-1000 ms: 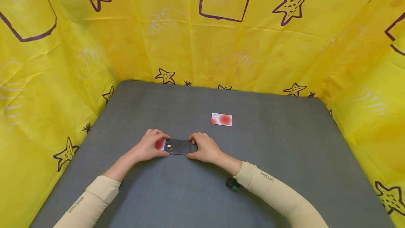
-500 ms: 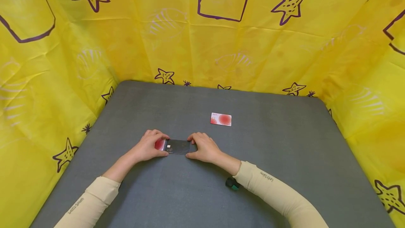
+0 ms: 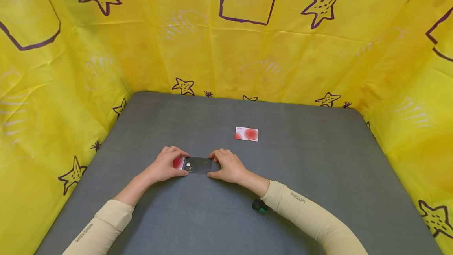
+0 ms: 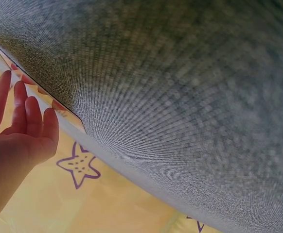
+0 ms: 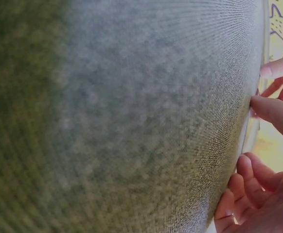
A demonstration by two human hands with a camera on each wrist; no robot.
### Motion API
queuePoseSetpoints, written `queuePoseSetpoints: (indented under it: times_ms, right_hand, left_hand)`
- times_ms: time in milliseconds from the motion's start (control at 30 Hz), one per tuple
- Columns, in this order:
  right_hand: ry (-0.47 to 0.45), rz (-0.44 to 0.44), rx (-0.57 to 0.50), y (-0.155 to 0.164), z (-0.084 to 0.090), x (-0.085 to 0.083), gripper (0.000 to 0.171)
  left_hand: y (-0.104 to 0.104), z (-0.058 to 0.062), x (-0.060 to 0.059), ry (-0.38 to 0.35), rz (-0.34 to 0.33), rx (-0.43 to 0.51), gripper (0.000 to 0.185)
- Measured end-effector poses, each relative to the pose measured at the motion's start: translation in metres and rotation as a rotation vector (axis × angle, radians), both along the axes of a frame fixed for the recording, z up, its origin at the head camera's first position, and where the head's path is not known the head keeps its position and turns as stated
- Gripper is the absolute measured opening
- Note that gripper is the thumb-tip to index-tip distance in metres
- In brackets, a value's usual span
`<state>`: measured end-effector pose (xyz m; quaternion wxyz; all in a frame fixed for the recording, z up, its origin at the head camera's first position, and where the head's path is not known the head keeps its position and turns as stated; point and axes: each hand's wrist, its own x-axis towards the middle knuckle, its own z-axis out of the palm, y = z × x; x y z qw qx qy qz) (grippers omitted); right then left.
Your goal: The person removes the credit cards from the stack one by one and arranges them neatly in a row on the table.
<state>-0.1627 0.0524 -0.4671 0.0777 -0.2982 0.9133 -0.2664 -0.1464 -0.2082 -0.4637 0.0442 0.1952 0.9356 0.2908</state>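
Observation:
A black card (image 3: 199,165) with "VIP" lettering and a pale chip mark lies flat on the grey table between both hands. My left hand (image 3: 166,164) has its thumb and index finger at the card's left corners. A red-and-white card (image 3: 178,163) shows inside the left hand's curve, meeting the black card's left edge; its left part is hidden by the hand. At the right end, my right hand (image 3: 228,166) pinches the black card between thumb and fingers, along its near and far edges. Both wrist views show the fingertips low against the table surface.
Another red-and-white card (image 3: 246,133) rests on the grey table (image 3: 301,176), farther back and right of the hands. Yellow cloth (image 3: 226,58) with drawn starfish hangs around the back and sides. A small black-and-green device (image 3: 260,206) sits under the right sleeve's cuff.

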Motion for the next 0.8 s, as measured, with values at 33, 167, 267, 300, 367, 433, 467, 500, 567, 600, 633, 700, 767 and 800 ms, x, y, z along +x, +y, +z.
queuePoseSetpoints:
  times_ms: [33, 167, 267, 300, 367, 433, 467, 500, 567, 600, 633, 700, 767, 800]
  right_hand:
    - [0.0, 0.0, 0.0, 0.0, 0.0, 0.0, 0.047]
    - [-0.002, 0.0, 0.003, 0.001, 0.0, 0.0, 0.047]
    - [-0.004, 0.001, 0.007, 0.002, 0.0, 0.001, 0.048]
    - [-0.006, 0.001, 0.006, 0.002, 0.001, 0.001, 0.049]
    - [-0.009, 0.002, 0.001, 0.003, 0.002, 0.002, 0.049]
    - [-0.013, 0.003, -0.005, 0.004, 0.003, 0.002, 0.049]
    - [-0.014, 0.004, -0.008, 0.004, 0.003, 0.003, 0.049]
    - [-0.016, 0.006, -0.012, 0.005, 0.004, 0.003, 0.05]
    - [-0.017, 0.009, -0.021, 0.006, 0.004, 0.004, 0.049]
    - [-0.018, 0.01, -0.028, 0.006, 0.004, 0.004, 0.05]
    - [-0.017, 0.013, -0.035, 0.007, 0.004, 0.004, 0.05]
    - [-0.014, 0.017, -0.055, 0.008, 0.003, 0.005, 0.05]
    - [-0.015, 0.02, -0.085, 0.01, 0.002, 0.005, 0.051]
    - [-0.017, 0.022, -0.103, 0.011, 0.001, 0.005, 0.051]
  left_hand:
    - [0.0, 0.0, 0.0, 0.001, 0.0, 0.0, 0.05]
    - [0.001, 0.001, 0.001, 0.006, -0.002, 0.003, 0.05]
    - [0.002, 0.002, 0.001, 0.012, -0.005, -0.001, 0.049]
    - [0.002, 0.002, 0.001, 0.014, -0.006, -0.003, 0.049]
    - [0.002, 0.002, 0.001, 0.02, -0.01, -0.004, 0.049]
    - [0.003, 0.002, 0.002, 0.028, -0.011, -0.004, 0.049]
    - [0.003, 0.002, 0.002, 0.032, -0.012, -0.004, 0.049]
    - [0.003, 0.002, 0.002, 0.035, -0.013, -0.005, 0.049]
    - [0.004, 0.001, 0.003, 0.041, -0.015, -0.009, 0.05]
    - [0.004, 0.001, 0.003, 0.043, -0.016, -0.009, 0.05]
    - [0.005, 0.001, 0.004, 0.047, -0.018, -0.008, 0.05]
    - [0.006, 0.001, 0.005, 0.056, -0.027, 0.0, 0.049]
    - [0.008, 0.001, 0.005, 0.064, -0.037, 0.019, 0.048]
    - [0.009, 0.001, 0.005, 0.068, -0.043, 0.03, 0.048]
